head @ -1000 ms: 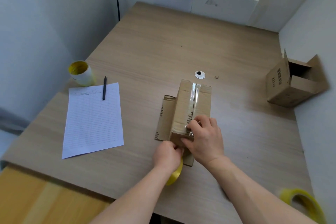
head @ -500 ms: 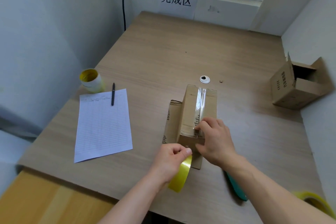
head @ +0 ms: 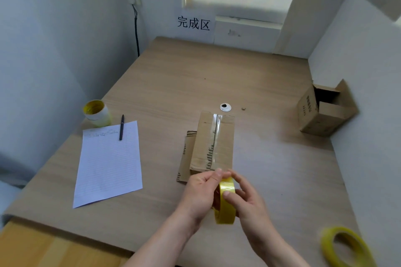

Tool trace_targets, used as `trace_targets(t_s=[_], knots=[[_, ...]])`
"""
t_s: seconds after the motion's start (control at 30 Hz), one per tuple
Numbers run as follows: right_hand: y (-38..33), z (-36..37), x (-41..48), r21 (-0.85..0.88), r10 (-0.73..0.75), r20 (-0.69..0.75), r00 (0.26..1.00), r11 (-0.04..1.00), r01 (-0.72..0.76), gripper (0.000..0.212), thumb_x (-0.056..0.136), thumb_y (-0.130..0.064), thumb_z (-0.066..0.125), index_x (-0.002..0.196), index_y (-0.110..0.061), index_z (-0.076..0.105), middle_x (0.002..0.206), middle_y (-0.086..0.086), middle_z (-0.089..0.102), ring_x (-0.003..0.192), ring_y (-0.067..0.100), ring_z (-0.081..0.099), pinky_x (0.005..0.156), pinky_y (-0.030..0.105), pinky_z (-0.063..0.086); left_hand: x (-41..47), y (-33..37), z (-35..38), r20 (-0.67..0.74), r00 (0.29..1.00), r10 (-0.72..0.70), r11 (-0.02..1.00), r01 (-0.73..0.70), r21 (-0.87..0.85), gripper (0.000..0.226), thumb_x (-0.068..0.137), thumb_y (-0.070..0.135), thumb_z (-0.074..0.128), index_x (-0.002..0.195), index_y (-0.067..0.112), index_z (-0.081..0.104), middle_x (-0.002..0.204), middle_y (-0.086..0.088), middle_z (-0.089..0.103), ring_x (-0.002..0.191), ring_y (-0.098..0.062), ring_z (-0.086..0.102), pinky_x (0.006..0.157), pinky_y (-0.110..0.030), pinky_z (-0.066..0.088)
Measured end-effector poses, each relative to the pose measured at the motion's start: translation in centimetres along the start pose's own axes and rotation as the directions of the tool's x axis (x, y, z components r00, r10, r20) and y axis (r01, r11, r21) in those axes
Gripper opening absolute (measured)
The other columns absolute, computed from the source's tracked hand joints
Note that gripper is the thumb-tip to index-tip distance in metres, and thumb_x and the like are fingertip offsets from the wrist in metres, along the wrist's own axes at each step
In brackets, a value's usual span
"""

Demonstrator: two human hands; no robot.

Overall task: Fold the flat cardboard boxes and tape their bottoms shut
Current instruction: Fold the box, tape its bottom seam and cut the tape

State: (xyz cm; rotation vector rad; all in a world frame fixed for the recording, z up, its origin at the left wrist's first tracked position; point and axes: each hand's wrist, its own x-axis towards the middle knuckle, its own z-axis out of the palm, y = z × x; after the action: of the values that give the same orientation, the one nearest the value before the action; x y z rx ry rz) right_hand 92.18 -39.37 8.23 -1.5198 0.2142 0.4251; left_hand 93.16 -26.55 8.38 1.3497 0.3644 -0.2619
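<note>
1. Left grip (head: 201, 193): fingers curled round the yellow tape roll (head: 224, 204). Thumb and forefinger tips sit at the roll's top edge.
2. Right grip (head: 249, 204): on the same roll. Thumb pressed on the outer band, other fingers wrapped round the far side.
3. The roll stands on edge between both grips, off the bench (head: 173, 84), right at the near end of the cardboard box (head: 206, 145).
4. The box is mid-bench with its closed flaps facing up and its long axis running away from me. A clear tape strip (head: 217, 134) runs along the centre seam from far edge to near edge.
5. Can't tell if tape runs from roll to box; my fingers cover that spot.
6. A flat cardboard piece (head: 185, 158) lies under the box and sticks out on its left side.
7. A second box (head: 321, 115) sits far right, against the wall, well apart from the first. Its flaps are open and the dark inside shows.
8. Left side: a lined paper sheet (head: 108, 165) with a pen (head: 122, 127) lying over its top edge. A stack of tape rolls (head: 96, 112) stands just beyond it.
9. Near right corner: a loose yellow tape ring (head: 345, 247) lies flat on the bench, blurred.
10. A white round grommet (head: 225, 107) sits just past the box's far end. There is a printed sign (head: 193, 23) on the back wall.
</note>
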Motion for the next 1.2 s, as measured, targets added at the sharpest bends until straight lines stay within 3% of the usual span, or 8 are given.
trace_targets(t_s=[0.1,0.33,0.4,0.53,0.63,0.77,1.03,1.2], knots=[[-1.0,-1.2,-0.4,0.003,-0.002,-0.031,1.000,1.000,0.002,0.043,0.077,-0.018,0.069,0.118,-0.033,0.066,0.090,0.008,0.074,0.085,0.018,0.070,0.073,0.031,0.055,-1.1,1.3,1.0,0.070,0.996,0.049,0.996,-0.054,0.072,0.031,0.092,0.039,0.056,0.097,0.018,0.079,0.075,0.004,0.072,0.067,-0.006,0.063,0.061,-0.021,0.048],[-2.8,-3.2,-1.5,0.165,-0.076,-0.100,0.992,0.982,0.092,0.016,0.091,-0.011,0.065,0.087,-0.024,0.072,0.080,0.012,0.071,0.071,0.021,0.067,0.066,0.038,0.054,-2.8,2.1,3.1,0.223,0.949,0.223,0.931,-0.276,0.241,0.028,0.095,0.041,0.052,0.112,0.039,0.074,0.069,0.017,0.044,0.060,-0.011,0.047,0.056,-0.021,0.041],[-3.2,-3.8,-1.6,0.143,-0.090,-0.100,0.991,0.984,0.103,0.015,0.090,-0.009,0.067,0.083,-0.021,0.072,0.075,0.008,0.070,0.067,0.016,0.065,0.062,0.035,0.053,-3.5,2.2,3.3,0.234,0.924,0.302,0.857,-0.371,0.357,0.027,0.099,0.036,0.050,0.118,0.046,0.067,0.112,0.006,0.064,0.078,0.006,0.060,0.072,-0.013,0.048],[-3.3,-4.5,-1.6,-0.026,-0.218,-0.104,0.970,0.976,0.217,0.019,0.086,-0.002,0.070,0.071,-0.014,0.070,0.061,0.002,0.060,0.058,0.011,0.051,0.055,0.026,0.044,-4.3,1.0,2.8,0.143,0.898,0.415,0.560,-0.376,0.738,0.044,0.088,0.065,0.043,0.129,0.054,0.054,0.090,0.011,0.063,0.090,-0.002,0.060,0.083,-0.028,0.051],[-3.6,-4.3,-1.8,-0.155,-0.269,-0.011,0.963,0.952,0.264,0.019,0.085,-0.006,0.070,0.071,-0.018,0.070,0.062,0.000,0.064,0.059,0.010,0.055,0.055,0.027,0.045,-5.3,0.6,3.6,-0.043,0.890,0.454,0.716,-0.335,0.612,0.037,0.088,0.051,0.066,0.123,0.042,0.061,0.082,0.007,0.061,0.083,-0.005,0.062,0.076,-0.020,0.050],[-4.3,-4.3,-1.7,-0.250,-0.239,0.049,0.970,0.937,0.244,0.018,0.086,-0.011,0.071,0.070,-0.018,0.068,0.057,-0.008,0.060,0.056,0.005,0.053,0.052,0.019,0.043,-5.7,0.4,3.3,-0.229,0.948,0.222,0.975,-0.219,0.037,0.069,0.065,0.030,0.078,0.129,0.017,0.056,0.088,-0.001,0.073,0.085,-0.005,0.067,0.079,-0.018,0.053],[-5.1,-4.2,-0.3,-0.494,-0.164,0.178,0.970,0.838,0.233,0.013,0.084,-0.019,0.070,0.072,-0.023,0.069,0.054,-0.008,0.052,0.053,0.004,0.044,0.051,0.022,0.038,-3.5,1.7,1.4,-0.016,0.957,0.291,0.898,-0.267,0.350,0.005,0.084,0.009,0.075,0.087,0.009,0.078,0.082,-0.004,0.077,0.081,-0.018,0.072,0.076,-0.028,0.057],[-4.8,-3.6,0.8,-0.565,-0.101,0.225,0.969,0.797,0.214,0.005,0.076,-0.034,0.069,0.080,-0.036,0.070,0.059,-0.006,0.055,0.057,0.006,0.048,0.057,0.030,0.043,-1.7,1.0,-0.5,0.059,0.953,0.299,0.764,-0.275,0.583,0.017,0.083,0.035,0.066,0.076,0.021,0.073,0.070,0.004,0.069,0.069,-0.017,0.063,0.066,-0.039,0.052]])
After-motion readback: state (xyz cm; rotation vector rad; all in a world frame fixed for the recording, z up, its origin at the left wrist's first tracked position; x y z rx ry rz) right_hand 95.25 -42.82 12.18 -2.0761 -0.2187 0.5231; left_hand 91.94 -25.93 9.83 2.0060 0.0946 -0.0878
